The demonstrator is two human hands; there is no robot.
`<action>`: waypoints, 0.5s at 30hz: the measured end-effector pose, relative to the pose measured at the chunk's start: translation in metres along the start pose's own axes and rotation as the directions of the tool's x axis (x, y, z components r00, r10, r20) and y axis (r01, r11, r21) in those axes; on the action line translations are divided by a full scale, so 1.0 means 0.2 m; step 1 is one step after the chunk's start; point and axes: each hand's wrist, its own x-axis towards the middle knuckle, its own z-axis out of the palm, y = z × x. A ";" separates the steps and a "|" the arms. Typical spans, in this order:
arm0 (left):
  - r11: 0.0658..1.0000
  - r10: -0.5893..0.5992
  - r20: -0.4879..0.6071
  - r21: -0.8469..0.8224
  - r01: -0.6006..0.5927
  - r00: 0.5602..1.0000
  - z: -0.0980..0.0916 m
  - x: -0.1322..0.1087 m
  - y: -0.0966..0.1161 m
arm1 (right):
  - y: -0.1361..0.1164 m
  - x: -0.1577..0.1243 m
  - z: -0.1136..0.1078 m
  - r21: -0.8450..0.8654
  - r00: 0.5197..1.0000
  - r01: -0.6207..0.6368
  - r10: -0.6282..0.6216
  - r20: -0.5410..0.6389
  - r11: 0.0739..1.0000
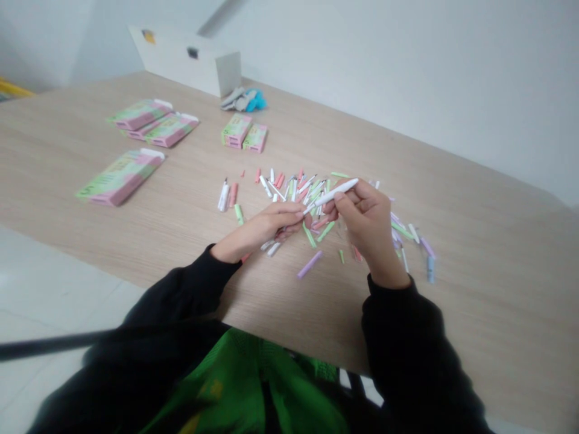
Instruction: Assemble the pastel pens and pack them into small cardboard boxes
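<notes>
My right hand (pixel 366 220) is closed around a white pen barrel (pixel 337 191), its thumb along the side and the barrel slanting down to the left. Between my left thumb and fingers is the thin lower end (pixel 309 209) of this same pen piece; my left hand (pixel 284 221) is pinched there. Under and around both hands lies a loose heap of pen parts (pixel 294 188) in white, green, pink and purple. A purple piece (pixel 310 264) rests nearer the table's front edge.
Flat pink-and-green boxes (pixel 124 175) lie at the left, with two smaller ones (pixel 236 131) nearer the middle. Behind them are a white box (pixel 185 63) and a grey and blue crumpled cloth (pixel 244 100). A blue piece (pixel 430 269) lies at the right.
</notes>
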 end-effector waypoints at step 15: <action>0.965 0.144 -0.145 0.241 -0.106 0.979 0.05 0.05 -0.05 | 0.02 0.01 0.04 -0.013 0.999 -0.027 0.026 -0.040 1.000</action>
